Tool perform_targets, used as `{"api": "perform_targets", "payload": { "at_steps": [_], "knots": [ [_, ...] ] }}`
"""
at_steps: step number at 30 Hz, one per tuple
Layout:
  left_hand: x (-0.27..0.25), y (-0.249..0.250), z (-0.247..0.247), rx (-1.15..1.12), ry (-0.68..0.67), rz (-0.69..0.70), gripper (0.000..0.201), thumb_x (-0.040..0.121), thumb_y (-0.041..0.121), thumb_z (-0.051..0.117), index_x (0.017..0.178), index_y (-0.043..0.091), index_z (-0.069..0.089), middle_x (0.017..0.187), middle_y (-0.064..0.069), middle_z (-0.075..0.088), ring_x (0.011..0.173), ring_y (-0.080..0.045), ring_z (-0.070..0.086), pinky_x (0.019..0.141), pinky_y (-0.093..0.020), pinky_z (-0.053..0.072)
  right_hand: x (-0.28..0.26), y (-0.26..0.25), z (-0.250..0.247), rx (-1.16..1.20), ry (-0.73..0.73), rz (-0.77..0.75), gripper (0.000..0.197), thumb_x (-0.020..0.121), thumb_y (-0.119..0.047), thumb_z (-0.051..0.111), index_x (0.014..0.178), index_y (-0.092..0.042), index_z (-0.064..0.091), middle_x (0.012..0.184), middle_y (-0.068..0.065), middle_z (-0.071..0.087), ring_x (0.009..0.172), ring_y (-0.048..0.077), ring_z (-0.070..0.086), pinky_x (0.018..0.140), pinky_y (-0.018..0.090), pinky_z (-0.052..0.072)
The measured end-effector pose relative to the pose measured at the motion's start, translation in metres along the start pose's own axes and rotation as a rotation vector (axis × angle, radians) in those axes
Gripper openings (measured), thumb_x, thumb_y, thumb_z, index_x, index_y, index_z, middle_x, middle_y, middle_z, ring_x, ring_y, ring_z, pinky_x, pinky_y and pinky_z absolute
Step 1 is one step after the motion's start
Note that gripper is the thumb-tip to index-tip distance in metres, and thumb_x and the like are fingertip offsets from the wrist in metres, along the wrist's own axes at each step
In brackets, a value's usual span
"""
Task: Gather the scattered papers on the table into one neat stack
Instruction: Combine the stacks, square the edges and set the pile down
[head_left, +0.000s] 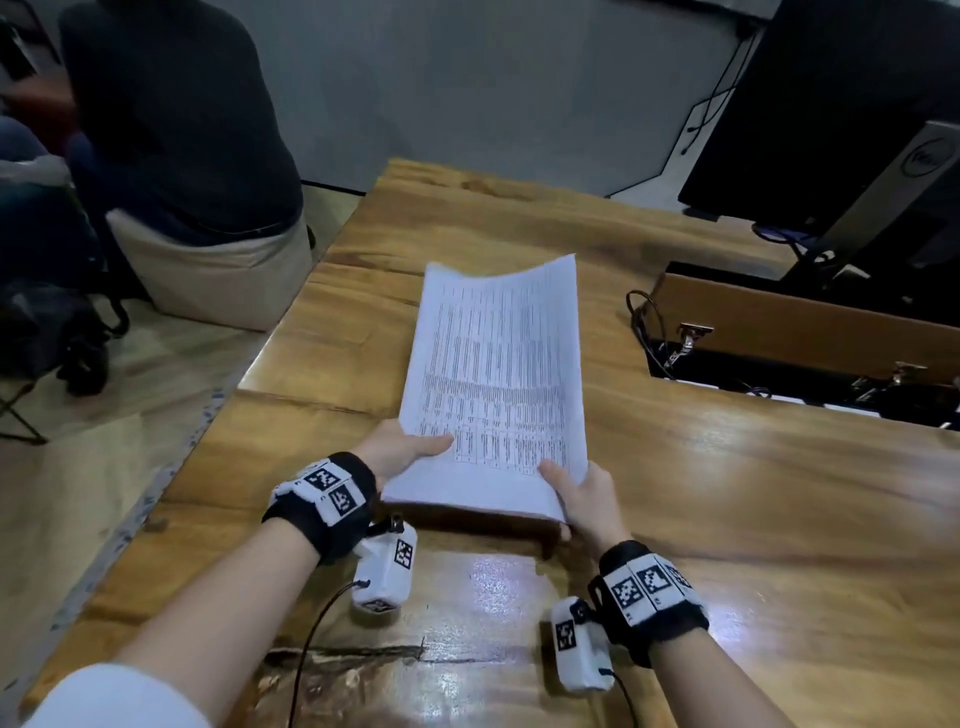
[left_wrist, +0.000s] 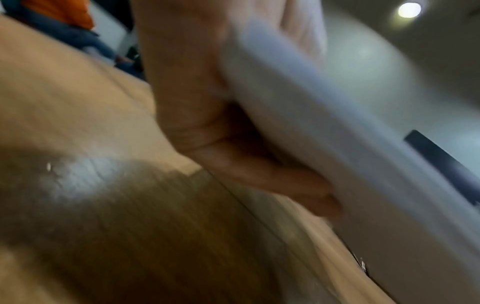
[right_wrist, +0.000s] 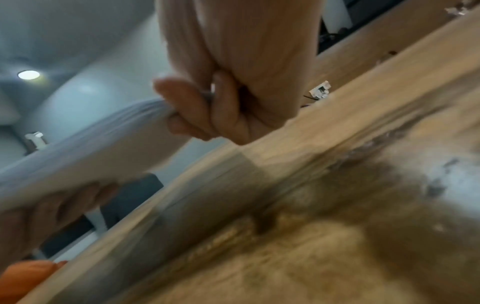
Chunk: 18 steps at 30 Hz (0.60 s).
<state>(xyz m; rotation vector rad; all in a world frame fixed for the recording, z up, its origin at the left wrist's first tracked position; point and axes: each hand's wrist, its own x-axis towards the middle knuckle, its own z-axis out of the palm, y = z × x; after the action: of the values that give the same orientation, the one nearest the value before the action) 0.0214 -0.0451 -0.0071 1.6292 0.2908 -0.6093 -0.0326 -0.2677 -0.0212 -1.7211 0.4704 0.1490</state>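
A stack of white printed papers is held above the wooden table, its near edge lifted and its far end curling upward. My left hand grips the near left corner, thumb on top and fingers underneath. My right hand pinches the near right corner the same way. In the left wrist view the blurred stack rests on my left hand's fingers. In the right wrist view my right hand's fingers clamp the stack, and my left hand's fingers show below it.
An open cable hatch with a raised wooden lid and cables lies to the right. A monitor on a stand is at the back right. A seated person is beyond the table's left edge.
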Motion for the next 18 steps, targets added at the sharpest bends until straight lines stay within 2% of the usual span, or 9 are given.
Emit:
{"api": "perform_targets", "payload": {
  "at_steps": [2, 4, 5, 6, 8, 9, 11, 15, 18],
  "knots": [
    [0.007, -0.007, -0.001, 0.063, 0.071, -0.054, 0.054, 0.080, 0.027, 0.070, 0.124, -0.001, 0.055, 0.127, -0.009, 0.061, 0.117, -0.029, 0.058, 0.106, -0.039, 0.042, 0.010, 0.009, 0.001, -0.058, -0.023, 0.100, 0.020, 0.091, -0.019, 0.058, 0.094, 0.000, 0.055, 0.048, 0.001, 0.055, 0.026, 0.013, 0.037, 0.028, 0.018, 0.028],
    [0.008, -0.015, 0.000, 0.161, 0.092, -0.116, 0.079, 0.075, 0.047, 0.070, 0.133, 0.000, 0.046, 0.133, -0.005, 0.053, 0.123, -0.030, 0.053, 0.106, -0.038, 0.041, 0.019, 0.017, 0.002, -0.084, -0.045, 0.199, 0.022, 0.090, -0.021, 0.060, 0.096, 0.000, 0.056, 0.042, -0.001, 0.053, 0.021, 0.007, 0.031, 0.026, 0.014, 0.024],
    [0.006, -0.018, 0.001, 0.178, 0.077, -0.158, 0.092, 0.069, 0.057, 0.071, 0.136, 0.001, 0.041, 0.136, -0.006, 0.050, 0.120, -0.030, 0.054, 0.101, -0.040, 0.046, 0.022, 0.020, 0.001, -0.079, -0.053, 0.234, 0.022, 0.090, -0.022, 0.060, 0.095, -0.001, 0.056, 0.043, 0.000, 0.054, 0.021, 0.006, 0.031, 0.026, 0.013, 0.024],
    [0.006, -0.023, 0.003, 0.153, 0.065, -0.188, 0.093, 0.068, 0.059, 0.070, 0.135, 0.002, 0.041, 0.135, -0.007, 0.052, 0.109, -0.027, 0.061, 0.089, -0.039, 0.055, 0.024, 0.021, 0.000, -0.070, -0.058, 0.259, 0.021, 0.090, -0.022, 0.060, 0.094, -0.002, 0.057, 0.045, 0.001, 0.054, 0.021, 0.005, 0.031, 0.026, 0.012, 0.024],
    [0.002, -0.030, 0.005, 0.039, 0.007, -0.230, 0.060, 0.085, 0.039, 0.062, 0.130, 0.005, 0.043, 0.127, -0.012, 0.058, 0.072, -0.017, 0.071, 0.051, -0.028, 0.058, 0.028, 0.023, -0.003, -0.065, -0.061, 0.288, 0.019, 0.089, -0.021, 0.061, 0.093, -0.003, 0.057, 0.048, 0.003, 0.054, 0.020, 0.005, 0.032, 0.025, 0.012, 0.024],
    [-0.001, -0.032, 0.005, 0.032, -0.026, -0.253, 0.046, 0.091, 0.029, 0.055, 0.129, 0.006, 0.042, 0.127, -0.013, 0.058, 0.060, -0.014, 0.071, 0.043, -0.024, 0.055, 0.030, 0.022, -0.004, -0.075, -0.057, 0.296, 0.020, 0.089, -0.022, 0.061, 0.094, -0.003, 0.057, 0.050, 0.004, 0.054, 0.020, 0.005, 0.032, 0.026, 0.011, 0.023],
    [-0.003, -0.035, 0.002, 0.025, -0.034, -0.249, 0.035, 0.095, 0.018, 0.047, 0.128, 0.006, 0.042, 0.123, -0.012, 0.058, 0.053, -0.009, 0.067, 0.040, -0.020, 0.051, 0.035, 0.022, -0.003, -0.088, -0.040, 0.297, 0.022, 0.089, -0.023, 0.062, 0.094, -0.002, 0.057, 0.055, 0.006, 0.053, 0.020, 0.005, 0.031, 0.027, 0.011, 0.022],
    [0.003, -0.028, -0.002, 0.016, 0.057, -0.173, 0.035, 0.097, 0.008, 0.042, 0.130, -0.001, 0.043, 0.084, -0.009, 0.057, 0.040, -0.005, 0.054, 0.037, -0.012, 0.045, 0.046, 0.010, 0.003, -0.047, -0.026, 0.283, 0.023, 0.088, -0.024, 0.063, 0.088, -0.002, 0.058, 0.052, 0.006, 0.052, 0.020, 0.006, 0.031, 0.028, 0.010, 0.023],
    [0.014, -0.017, 0.001, 0.038, 0.124, -0.131, 0.034, 0.097, 0.006, 0.039, 0.130, -0.002, 0.043, 0.074, -0.007, 0.050, 0.046, -0.009, 0.042, 0.032, -0.011, 0.037, 0.058, -0.003, 0.008, -0.028, 0.029, 0.225, 0.026, 0.089, -0.024, 0.060, 0.092, 0.001, 0.054, 0.060, 0.009, 0.053, 0.019, 0.007, 0.035, 0.027, 0.011, 0.026]
  ]
}}
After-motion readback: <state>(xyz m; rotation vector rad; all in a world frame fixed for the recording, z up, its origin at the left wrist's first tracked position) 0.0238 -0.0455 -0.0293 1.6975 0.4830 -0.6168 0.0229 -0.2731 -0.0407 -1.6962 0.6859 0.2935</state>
